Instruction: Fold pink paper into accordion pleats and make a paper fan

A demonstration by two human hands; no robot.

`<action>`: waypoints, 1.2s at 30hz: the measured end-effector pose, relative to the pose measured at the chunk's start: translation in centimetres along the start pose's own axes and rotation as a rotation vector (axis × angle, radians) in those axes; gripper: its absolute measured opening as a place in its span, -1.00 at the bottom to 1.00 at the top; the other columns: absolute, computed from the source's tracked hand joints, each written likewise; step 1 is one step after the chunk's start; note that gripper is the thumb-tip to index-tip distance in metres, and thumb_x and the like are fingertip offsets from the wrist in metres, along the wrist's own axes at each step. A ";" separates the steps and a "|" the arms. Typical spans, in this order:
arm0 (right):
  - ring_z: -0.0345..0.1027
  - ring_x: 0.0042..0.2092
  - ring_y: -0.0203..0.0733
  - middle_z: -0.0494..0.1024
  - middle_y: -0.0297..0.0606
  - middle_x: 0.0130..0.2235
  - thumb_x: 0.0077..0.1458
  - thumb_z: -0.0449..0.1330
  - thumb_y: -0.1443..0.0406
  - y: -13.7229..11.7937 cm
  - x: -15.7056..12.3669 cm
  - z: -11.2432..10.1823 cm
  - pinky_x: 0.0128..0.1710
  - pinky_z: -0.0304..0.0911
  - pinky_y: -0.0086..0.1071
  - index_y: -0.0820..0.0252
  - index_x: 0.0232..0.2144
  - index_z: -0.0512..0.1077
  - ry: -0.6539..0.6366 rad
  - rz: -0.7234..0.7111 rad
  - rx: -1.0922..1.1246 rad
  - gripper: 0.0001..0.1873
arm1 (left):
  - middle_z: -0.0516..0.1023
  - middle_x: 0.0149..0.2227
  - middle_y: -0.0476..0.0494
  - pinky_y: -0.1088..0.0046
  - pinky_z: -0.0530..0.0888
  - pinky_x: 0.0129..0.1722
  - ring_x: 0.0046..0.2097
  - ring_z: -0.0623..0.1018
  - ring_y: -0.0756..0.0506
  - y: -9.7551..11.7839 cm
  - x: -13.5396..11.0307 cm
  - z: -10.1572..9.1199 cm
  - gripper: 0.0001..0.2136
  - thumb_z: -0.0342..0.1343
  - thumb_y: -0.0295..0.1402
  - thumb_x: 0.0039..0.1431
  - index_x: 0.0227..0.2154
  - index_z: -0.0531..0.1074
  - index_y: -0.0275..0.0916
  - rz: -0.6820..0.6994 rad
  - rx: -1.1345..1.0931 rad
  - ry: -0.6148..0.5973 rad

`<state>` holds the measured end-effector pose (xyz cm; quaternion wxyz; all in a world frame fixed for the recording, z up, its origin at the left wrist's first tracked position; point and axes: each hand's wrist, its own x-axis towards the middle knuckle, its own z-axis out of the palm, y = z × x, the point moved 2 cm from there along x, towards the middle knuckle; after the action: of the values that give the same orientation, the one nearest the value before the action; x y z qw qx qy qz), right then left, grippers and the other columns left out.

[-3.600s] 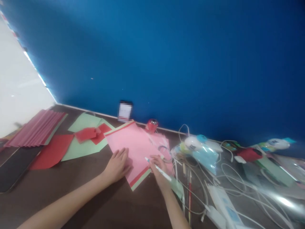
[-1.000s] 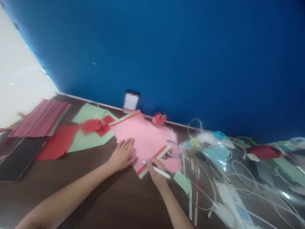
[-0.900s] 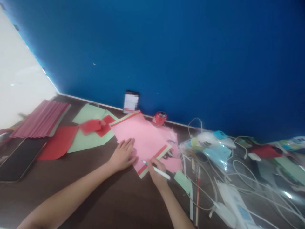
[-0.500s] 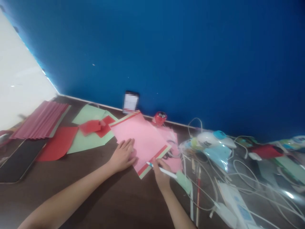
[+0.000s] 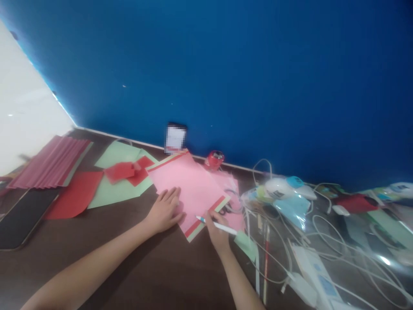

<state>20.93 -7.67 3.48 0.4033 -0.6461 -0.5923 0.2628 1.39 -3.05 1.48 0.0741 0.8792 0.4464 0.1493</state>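
On a dark counter (image 5: pixel 161 275), a pink sheet (image 5: pixel 190 185) is being pinned by the spread left hand (image 5: pixel 165 210), seemingly against slipping; over its edge, a pen (image 5: pixel 228 229) is being pinched by the right hand (image 5: pixel 217 237).

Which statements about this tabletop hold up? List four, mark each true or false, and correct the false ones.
1. The right-hand grip holds a slim white pen with a blue band. True.
2. The left-hand grip is clenched around scissors. False: it rests open, partly on a flat pink paper sheet with red-and-green ends.
3. Pleated pink paper lies left of that sheet. True.
4. A shiny round red object stands left of the pleated paper. False: right of it.
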 end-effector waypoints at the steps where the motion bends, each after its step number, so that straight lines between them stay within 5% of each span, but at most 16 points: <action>1: 0.00 -0.59 -0.36 0.09 -0.46 -0.68 0.07 0.02 0.13 0.0 0.0 0.0 -0.55 -0.02 -0.46 0.16 -0.73 0.09 -0.011 -0.004 -0.003 -0.58 | 0.10 0.22 -0.32 0.16 0.04 0.18 0.25 0.06 -0.21 0.0 0.0 0.0 -0.42 -0.18 -0.06 0.18 0.15 0.04 -0.36 0.002 -0.001 -0.001; 9: 0.03 -0.58 -0.34 0.14 -0.44 -0.68 0.07 0.01 0.09 0.1 0.5 -0.2 -0.55 0.01 -0.46 0.16 -0.71 0.15 0.022 0.030 0.025 -0.58 | 0.09 0.22 -0.31 0.17 0.04 0.18 0.25 0.08 -0.21 0.1 0.1 -0.3 -0.50 -0.17 -0.07 0.19 0.04 0.19 -0.37 -0.006 0.014 -0.023; 16: 0.05 -0.58 -0.34 0.14 -0.46 -0.69 0.04 0.05 0.09 0.0 1.0 0.0 -0.54 0.01 -0.46 0.17 -0.72 0.16 0.031 0.030 -0.060 -0.60 | 0.14 0.20 -0.33 0.17 0.05 0.18 0.25 0.07 -0.20 0.1 0.0 -0.3 -0.42 -0.18 -0.07 0.18 0.15 0.03 -0.37 0.000 0.003 0.022; 21: 0.06 -0.58 -0.32 0.17 -0.42 -0.70 0.05 0.01 0.10 0.4 0.8 -0.6 -0.54 0.02 -0.45 0.16 -0.74 0.15 0.064 0.027 -0.049 -0.58 | 0.09 0.23 -0.29 0.18 0.06 0.17 0.24 0.08 -0.22 0.0 0.0 -0.1 -0.45 -0.17 -0.08 0.19 0.11 0.10 -0.38 0.008 0.025 0.000; 36: 0.02 -0.60 -0.36 0.11 -0.45 -0.70 0.05 0.02 0.16 0.2 0.4 -0.8 -0.57 -0.01 -0.46 0.16 -0.75 0.11 -0.021 -0.060 -0.100 -0.58 | 0.10 0.22 -0.31 0.15 0.05 0.18 0.25 0.05 -0.21 0.2 0.0 -0.4 -0.51 -0.17 -0.08 0.19 0.04 0.18 -0.35 0.001 0.005 -0.016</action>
<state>21.77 -7.43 3.76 0.3721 -0.6445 -0.6281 0.2275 1.39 -3.12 1.91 0.0755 0.8807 0.4459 0.1411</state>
